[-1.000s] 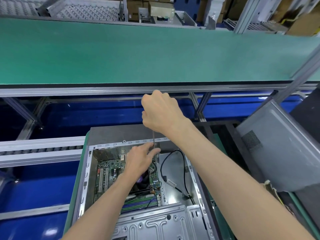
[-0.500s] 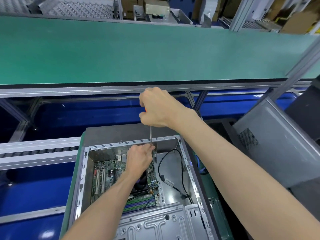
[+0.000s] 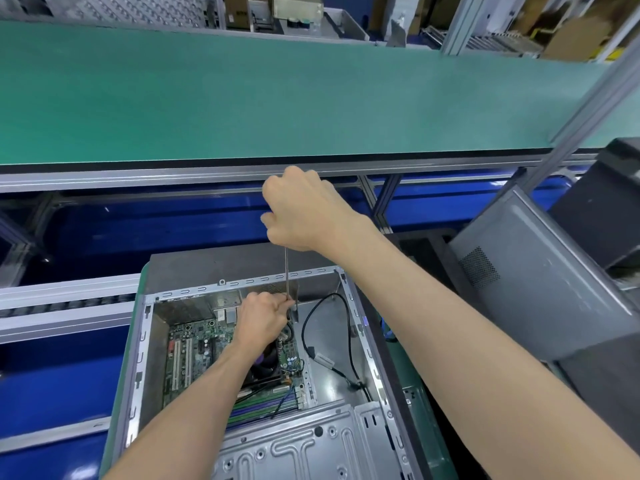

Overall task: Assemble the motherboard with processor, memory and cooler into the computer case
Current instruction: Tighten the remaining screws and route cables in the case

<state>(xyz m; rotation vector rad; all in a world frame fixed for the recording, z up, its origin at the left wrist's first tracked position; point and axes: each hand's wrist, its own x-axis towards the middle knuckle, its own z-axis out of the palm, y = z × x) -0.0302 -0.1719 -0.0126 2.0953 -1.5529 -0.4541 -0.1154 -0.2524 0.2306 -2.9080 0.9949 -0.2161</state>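
An open grey computer case (image 3: 138, 344) lies on its side below me. The green motherboard (image 3: 197, 344) sits flat inside it, with memory sticks (image 3: 263, 407) at its near edge and the cooler (image 3: 266, 363) partly hidden under my left forearm. My right hand (image 3: 304, 209) is closed around a screwdriver's handle above the case; its thin shaft (image 3: 286, 271) runs straight down. My left hand (image 3: 263, 318) pinches the shaft's lower end at the board's far right corner. The tip and any screw are hidden by the fingers.
A black cable (image 3: 346, 327) loops across the bare case floor right of the board. A drive cage plate (image 3: 294, 448) covers the near end. A grey side panel (image 3: 540, 289) leans at the right. A green conveyor belt (image 3: 277, 98) runs across behind.
Both hands hold nearly the same pose over the far right corner of the board. The view has shifted slightly, and the right hand has turned a little on the handle.
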